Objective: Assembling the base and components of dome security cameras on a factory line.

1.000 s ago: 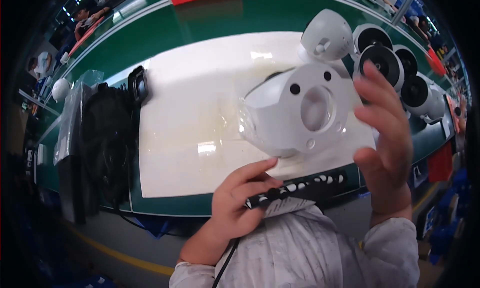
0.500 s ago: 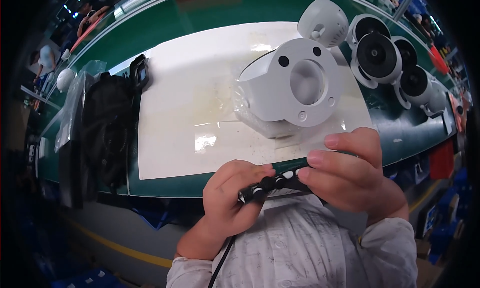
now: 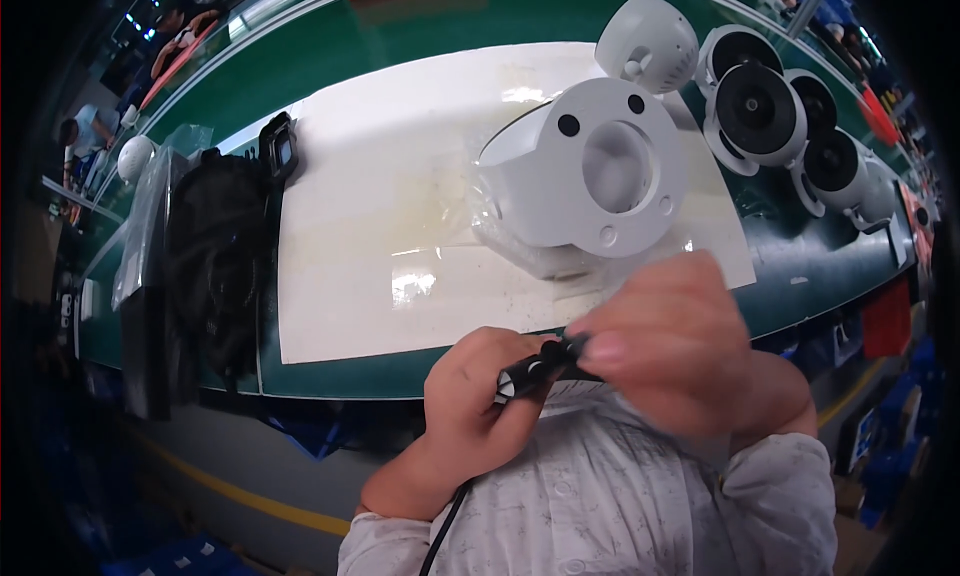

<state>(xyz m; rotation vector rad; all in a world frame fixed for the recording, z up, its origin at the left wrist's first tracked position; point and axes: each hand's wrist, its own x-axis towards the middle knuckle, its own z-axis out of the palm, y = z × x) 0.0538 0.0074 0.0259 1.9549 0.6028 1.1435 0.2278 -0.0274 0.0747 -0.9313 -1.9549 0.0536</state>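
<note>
My left hand (image 3: pixel 480 396) is closed round a bent strip of round black pads (image 3: pixel 540 364) near the front edge of the table, with pale backing showing at its end. The fingers of my right hand (image 3: pixel 665 346), blurred by motion, pinch at the strip's right end; whether a single pad has come loose there I cannot make out. Beyond my hands a white rounded housing (image 3: pixel 530 201) lies tilted on clear plastic wrap, its ring-shaped base facing me. Black round pads fill two recesses on that base, and two other recesses show bare white.
A white sheet (image 3: pixel 350 226) covers the table's middle. Several white units with black round faces (image 3: pixel 755 111) stand at the right, beside a white dome-shaped unit (image 3: pixel 650 46). A black bag (image 3: pixel 215 266) and a small black device (image 3: pixel 278 146) lie at the left. People work farther off.
My right hand has closed in from spread fingers to a pinch, its fingertips shifting left along the strip. My left hand has moved slightly right. The housing has stayed put.
</note>
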